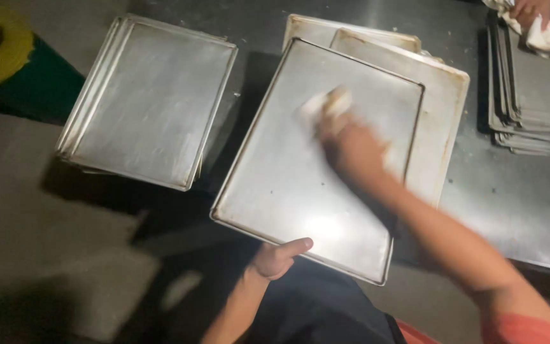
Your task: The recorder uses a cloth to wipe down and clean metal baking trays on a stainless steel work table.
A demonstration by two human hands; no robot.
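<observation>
My left hand (279, 256) pinches the near rim of the metal baking tray (288, 185), thumb on top, tilting it over the table (517, 204) edge. It looks stiff, light and slick, best gripped by its rolled rim. My right hand (350, 150) presses a white cloth (326, 103) onto it, fingers blurred.

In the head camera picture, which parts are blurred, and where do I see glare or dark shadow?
Head view: the right hand and its white cloth are smeared by motion blur; the left hand gripping the flat rectangular metal tray is sharper; a soft glare patch lies near the tray's near edge; the floor at lower left is dark and hazy; deep shadow sits under the left stack of metal trays.
</observation>
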